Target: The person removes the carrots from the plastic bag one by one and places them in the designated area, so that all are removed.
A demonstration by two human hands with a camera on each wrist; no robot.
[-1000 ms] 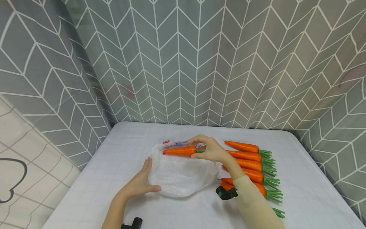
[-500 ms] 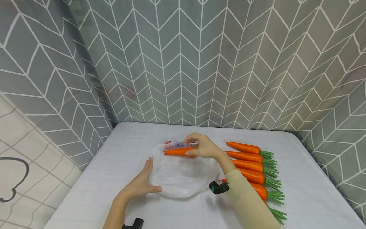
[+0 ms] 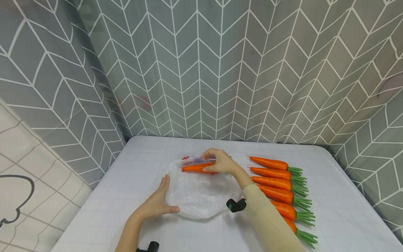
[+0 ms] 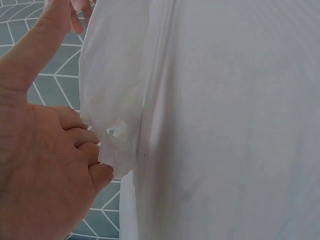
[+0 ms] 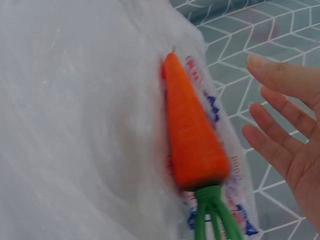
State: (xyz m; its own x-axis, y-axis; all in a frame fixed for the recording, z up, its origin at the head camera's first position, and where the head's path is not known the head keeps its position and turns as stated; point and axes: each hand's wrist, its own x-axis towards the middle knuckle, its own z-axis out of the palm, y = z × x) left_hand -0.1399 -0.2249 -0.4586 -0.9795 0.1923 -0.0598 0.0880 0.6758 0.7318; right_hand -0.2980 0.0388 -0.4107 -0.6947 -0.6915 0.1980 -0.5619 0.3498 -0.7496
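A white translucent plastic bag (image 3: 201, 196) lies flat on the table, red and blue print along its far edge. On that printed part lies an orange carrot (image 3: 194, 168), tip pointing left; its green stems (image 5: 215, 215) show in the right wrist view. My right hand (image 3: 221, 162) is over its stem end, thumb on the near side. In the right wrist view, its spread fingers (image 5: 270, 110) stand apart from the carrot. My left hand (image 3: 155, 201) rests at the bag's left edge, thumb and fingers spread; its fingertips are partly hidden by plastic in the left wrist view.
Several carrots (image 3: 274, 182) lie in a column at the right, green tops to the right, some partly covered by my right sleeve (image 3: 267, 217). The white-clothed table (image 3: 148, 150) meets a grey patterned curtain (image 3: 207, 87) at the back.
My right hand brought the carrot slightly nearer the bag's print, then slid left along it, over the stems. The carrot now lies nearly still. My left hand keeps its place.
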